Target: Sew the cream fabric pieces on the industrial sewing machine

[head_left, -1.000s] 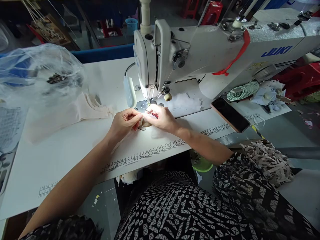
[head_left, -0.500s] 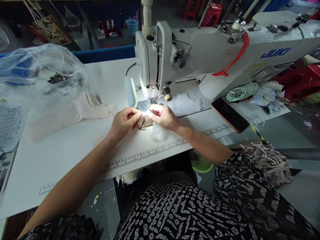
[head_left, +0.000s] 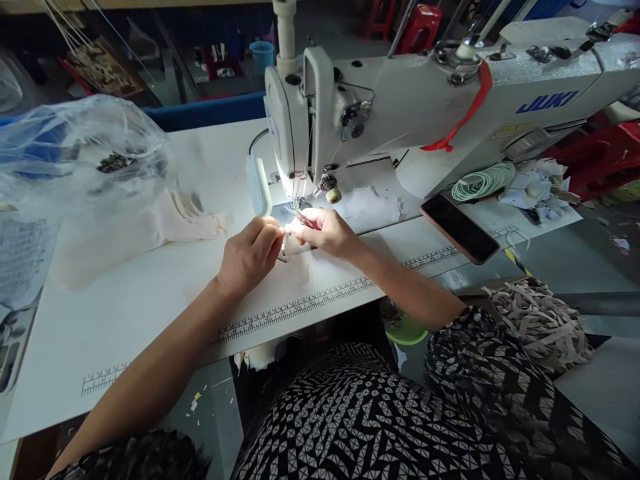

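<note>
In front of the needle of the sewing machine [head_left: 295, 153], my two hands meet with fingertips almost touching. My left hand [head_left: 251, 255] is closed in a pinch on the edge of a white fabric piece [head_left: 293, 272], which hangs down over the table under the lamp light. My right hand [head_left: 327, 233] has its fingers wrapped round small red-handled thread snips [head_left: 306, 221], their pointed tips facing up and left. Its thumb and forefinger also pinch near the fabric's edge. The exact grip point is hidden by fingers and glare.
Pale cut fabric pieces [head_left: 185, 223] lie left, by a clear plastic bag [head_left: 85, 157]. A phone [head_left: 459, 229], coiled light-green cord [head_left: 484, 182] and fabric scraps [head_left: 535, 190] lie right. A printed ruler [head_left: 320, 298] runs along the front of the table [head_left: 150, 320].
My left hand has rolled over so its back and knuckles face up. The fabric has shifted between my hands, and the snips' tips show more clearly. The view has moved slightly.
</note>
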Demonstrator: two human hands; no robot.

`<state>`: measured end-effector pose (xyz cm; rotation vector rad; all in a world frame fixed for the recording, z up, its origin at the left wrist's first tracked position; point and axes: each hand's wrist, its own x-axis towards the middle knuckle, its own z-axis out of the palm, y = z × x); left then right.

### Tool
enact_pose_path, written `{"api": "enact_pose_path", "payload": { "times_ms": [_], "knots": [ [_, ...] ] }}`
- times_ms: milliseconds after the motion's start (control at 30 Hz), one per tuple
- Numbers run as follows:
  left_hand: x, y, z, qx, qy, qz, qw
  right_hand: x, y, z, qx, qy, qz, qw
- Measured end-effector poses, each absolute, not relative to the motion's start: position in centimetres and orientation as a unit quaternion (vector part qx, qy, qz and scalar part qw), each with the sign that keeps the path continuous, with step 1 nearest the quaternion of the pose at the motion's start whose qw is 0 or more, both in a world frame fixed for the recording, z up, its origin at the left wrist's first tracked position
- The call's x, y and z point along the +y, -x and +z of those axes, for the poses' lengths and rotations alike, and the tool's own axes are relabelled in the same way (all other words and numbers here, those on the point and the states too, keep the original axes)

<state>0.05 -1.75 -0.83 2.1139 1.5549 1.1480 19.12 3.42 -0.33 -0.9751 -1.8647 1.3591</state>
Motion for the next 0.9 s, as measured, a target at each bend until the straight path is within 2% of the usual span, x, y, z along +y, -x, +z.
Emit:
{"api": "enact_pose_path", "payload": {
  "times_ms": [167, 267, 367, 433, 900],
  "knots": [
    [-1.9, -0.3, -0.3, 0.554, -0.695, 0.413, 0.201, 3.4, -19.2, -0.1, -0.721, 0.369, 0.493, 0.317],
    [-1.7, -0.1, 0.0, 0.566, -0.606, 0.435, 0.35, 3.3, -19.2, -0.2, -0.747, 0.373, 0.45, 0.316],
    [-1.2, 0.2, 0.1, 0.532, -0.531, 0.409, 0.519, 3.1, -19.1, -0.6, -0.776, 0.362, 0.409, 0.317],
    [-1.0, 0.2, 0.1, 0.508, -0.514, 0.393, 0.569, 3.1, -19.1, -0.9, -0.788, 0.348, 0.389, 0.326],
    [-0.9, -0.3, 0.3, 0.512, -0.484, 0.382, 0.598, 3.4, -19.2, -1.4, -0.825, 0.367, 0.309, 0.299]
  ]
}}
